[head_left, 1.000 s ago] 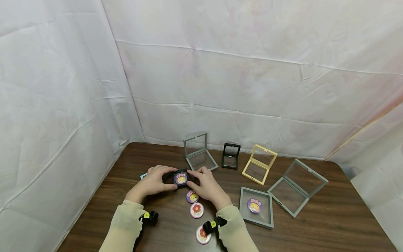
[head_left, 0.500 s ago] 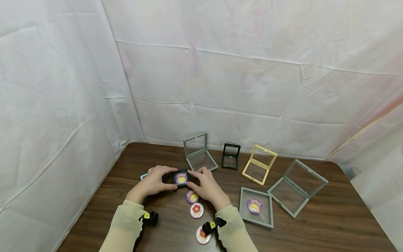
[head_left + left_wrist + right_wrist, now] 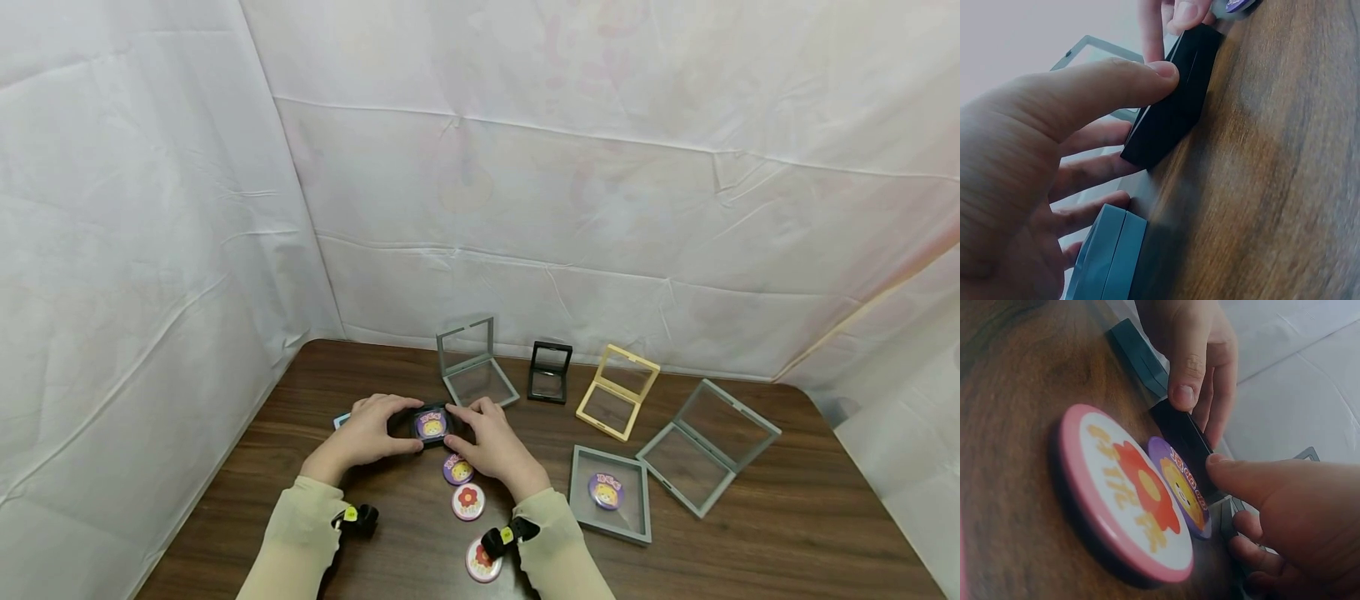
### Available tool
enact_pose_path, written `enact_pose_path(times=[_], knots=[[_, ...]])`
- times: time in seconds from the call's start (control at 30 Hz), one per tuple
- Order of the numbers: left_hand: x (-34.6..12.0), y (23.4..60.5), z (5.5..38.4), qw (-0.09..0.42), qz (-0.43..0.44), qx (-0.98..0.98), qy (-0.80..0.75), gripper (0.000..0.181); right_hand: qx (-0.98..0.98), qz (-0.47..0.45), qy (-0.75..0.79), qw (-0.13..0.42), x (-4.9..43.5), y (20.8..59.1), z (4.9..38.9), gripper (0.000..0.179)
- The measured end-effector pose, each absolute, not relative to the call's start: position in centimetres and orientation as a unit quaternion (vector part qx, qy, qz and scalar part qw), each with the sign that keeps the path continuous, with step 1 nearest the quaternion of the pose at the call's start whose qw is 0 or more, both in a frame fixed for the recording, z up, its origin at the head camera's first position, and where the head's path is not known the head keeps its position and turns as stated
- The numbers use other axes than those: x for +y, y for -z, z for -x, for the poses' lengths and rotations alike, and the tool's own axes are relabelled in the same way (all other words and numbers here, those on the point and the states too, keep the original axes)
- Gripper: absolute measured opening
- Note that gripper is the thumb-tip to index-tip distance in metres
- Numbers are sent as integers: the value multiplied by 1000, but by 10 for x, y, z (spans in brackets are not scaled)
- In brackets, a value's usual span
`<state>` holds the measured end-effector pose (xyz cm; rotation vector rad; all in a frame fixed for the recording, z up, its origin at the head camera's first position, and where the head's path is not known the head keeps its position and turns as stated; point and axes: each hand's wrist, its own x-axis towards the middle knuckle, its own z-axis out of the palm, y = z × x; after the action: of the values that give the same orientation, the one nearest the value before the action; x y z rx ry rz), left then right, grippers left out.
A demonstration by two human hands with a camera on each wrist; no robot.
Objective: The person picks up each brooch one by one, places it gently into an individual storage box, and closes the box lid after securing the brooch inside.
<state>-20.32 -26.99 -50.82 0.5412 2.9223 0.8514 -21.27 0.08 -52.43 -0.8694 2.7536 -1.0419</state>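
Observation:
Both hands hold a small black display case point(image 3: 1175, 106) near the table's left side. In the head view a purple badge point(image 3: 431, 425) with a yellow character shows inside its frame. My left hand point(image 3: 367, 432) grips the left side, thumb along the near edge and fingers at the far edge. On the right side, my right hand point(image 3: 491, 443) pinches the case the same way. A light-blue case point(image 3: 1113, 256) stands under the left hand's outer fingers. Just in front of the black case lie another purple badge point(image 3: 458, 469) and a white badge with a red flower point(image 3: 468, 502).
A second flower badge point(image 3: 482, 562) lies partly behind the right wrist camera. A grey case point(image 3: 611, 527) with a purple badge lies at right. Along the back stand opened cases: grey point(image 3: 480, 379), black point(image 3: 550, 372), yellow point(image 3: 618, 392) and large grey point(image 3: 708, 446). White cloth point(image 3: 480, 200) hangs behind.

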Motion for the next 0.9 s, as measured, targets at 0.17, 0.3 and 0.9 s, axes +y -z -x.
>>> enact_pose_path(times=[0.17, 0.3, 0.9], knots=[[-269, 508, 204, 27, -174, 945, -275, 69, 896, 282, 340, 34, 0, 525, 213, 54], [-269, 508, 205, 29, -174, 946, -273, 70, 897, 282, 339, 34, 0, 524, 213, 54], [-269, 506, 203, 22, -177, 946, -270, 68, 896, 282, 341, 45, 3, 522, 211, 51]])
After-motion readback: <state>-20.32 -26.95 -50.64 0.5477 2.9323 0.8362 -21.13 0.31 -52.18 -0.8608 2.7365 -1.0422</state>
